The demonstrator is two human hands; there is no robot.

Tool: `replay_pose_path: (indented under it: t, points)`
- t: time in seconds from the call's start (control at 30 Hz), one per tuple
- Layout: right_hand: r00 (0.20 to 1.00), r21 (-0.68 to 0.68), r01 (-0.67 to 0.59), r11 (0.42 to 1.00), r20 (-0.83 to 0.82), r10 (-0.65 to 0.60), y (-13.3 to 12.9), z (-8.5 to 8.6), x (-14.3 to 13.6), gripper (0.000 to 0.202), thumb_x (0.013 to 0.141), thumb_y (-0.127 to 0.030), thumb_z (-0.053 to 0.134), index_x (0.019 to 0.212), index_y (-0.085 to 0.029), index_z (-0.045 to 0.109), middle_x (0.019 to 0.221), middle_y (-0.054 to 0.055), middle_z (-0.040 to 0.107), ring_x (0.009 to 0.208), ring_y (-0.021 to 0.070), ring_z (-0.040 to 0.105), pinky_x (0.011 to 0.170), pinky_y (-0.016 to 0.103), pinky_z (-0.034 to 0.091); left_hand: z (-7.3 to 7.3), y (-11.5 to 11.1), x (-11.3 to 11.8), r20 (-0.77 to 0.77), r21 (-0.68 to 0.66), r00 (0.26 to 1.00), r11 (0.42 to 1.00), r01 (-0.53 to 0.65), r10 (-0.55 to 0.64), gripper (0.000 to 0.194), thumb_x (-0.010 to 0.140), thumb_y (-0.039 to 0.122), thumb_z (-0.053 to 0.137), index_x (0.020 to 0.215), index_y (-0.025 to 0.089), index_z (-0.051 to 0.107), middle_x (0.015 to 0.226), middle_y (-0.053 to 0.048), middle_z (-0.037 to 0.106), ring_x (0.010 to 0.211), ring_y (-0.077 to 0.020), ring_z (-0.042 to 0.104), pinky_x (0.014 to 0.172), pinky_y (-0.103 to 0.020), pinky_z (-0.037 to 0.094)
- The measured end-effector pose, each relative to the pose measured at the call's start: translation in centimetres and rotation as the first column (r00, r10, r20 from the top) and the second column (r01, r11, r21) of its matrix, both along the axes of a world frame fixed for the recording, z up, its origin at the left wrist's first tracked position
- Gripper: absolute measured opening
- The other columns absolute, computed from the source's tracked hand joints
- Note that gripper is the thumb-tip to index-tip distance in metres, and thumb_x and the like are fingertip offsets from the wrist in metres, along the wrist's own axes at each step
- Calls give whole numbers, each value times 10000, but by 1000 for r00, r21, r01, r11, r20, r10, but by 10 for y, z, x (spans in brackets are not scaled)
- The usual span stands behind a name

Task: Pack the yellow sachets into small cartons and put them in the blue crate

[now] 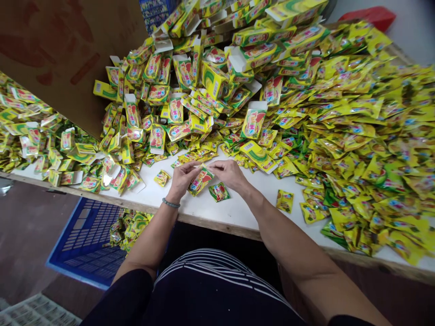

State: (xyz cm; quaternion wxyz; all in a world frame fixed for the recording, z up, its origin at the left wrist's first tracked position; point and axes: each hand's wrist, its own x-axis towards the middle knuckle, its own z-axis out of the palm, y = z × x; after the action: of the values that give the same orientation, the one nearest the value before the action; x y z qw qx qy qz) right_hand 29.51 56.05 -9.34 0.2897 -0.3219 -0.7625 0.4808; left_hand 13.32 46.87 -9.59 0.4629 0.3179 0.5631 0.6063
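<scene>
The person's left hand point(183, 180) and right hand point(231, 174) met near the front edge of the white tabletop point(200, 209), a small yellow pack point(201, 182) between them. The left fingers were grasping the pack at its upper left, and the right fingers were pinched together on its upper right corner. It sat tilted, its printed face turned up. A beaded bracelet point(171, 203) circled the left wrist.

Just beside the pack, below the right hand, lay a green sachet point(219, 192). One yellow sachet point(162, 178) rested to the left of the left hand, and another, a flat yellow packet point(284, 201), lay well apart on the right, near the front edge.

Behind the hands rose a jumbled pile of cartons point(183, 72), several with white flaps open. A great heap of sachets point(360, 131) spread over the tabletop's right end, right up to the front edge. A big brown cardboard box point(68, 59) stood at the back left, more packs around it. Below the front edge, on the left, was a blue basket point(91, 262) with loose yellow packs point(134, 226) in it.
</scene>
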Motion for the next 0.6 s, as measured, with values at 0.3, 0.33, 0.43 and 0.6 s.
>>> replay_pose_path:
  t: [0.3, 0.33, 0.43, 0.6]
  points:
    - [992, 338, 117, 934, -80, -96, -27, -3, -12, 189, 868, -233, 620, 949, -188, 785, 891, 92, 758, 852, 234, 669, 825, 375, 537, 8, -1, 1, 79, 5, 993, 996, -90, 89, 450, 579, 396, 915, 930, 162, 759, 640, 1, 694, 581, -125, 628, 574, -244, 505]
    - [989, 302, 132, 944, -100, -107, -27, -4, -13, 179, 873, -251, 627, 934, -186, 782, 879, 90, 754, 827, 227, 669, 803, 369, 544, 8, 0, 2, 84, 7, 993, 996, -84, 83, 461, 576, 399, 917, 935, 161, 753, 656, -3, 703, 584, -126, 630, 575, -243, 504]
    - [975, 164, 166, 972, -172, -138, -25, -6, -15, 198, 878, -278, 641, 993, -184, 772, 959, 90, 751, 859, 209, 683, 803, 342, 557, 7, 6, 6, 103, 30, 993, 997, -67, 63, 503, 582, 414, 912, 972, 162, 718, 667, -2, 704, 569, -119, 625, 565, -233, 493]
    - [991, 115, 0, 993, -136, 16, -24, -7, -16, 217, 903, -296, 616, 1023, -214, 777, 1027, 74, 755, 920, 199, 693, 844, 325, 545, 18, -5, -2, -25, -8, 999, 999, -35, 35, 522, 647, 452, 864, 1045, 171, 676, 586, 33, 636, 479, -94, 544, 491, -204, 409]
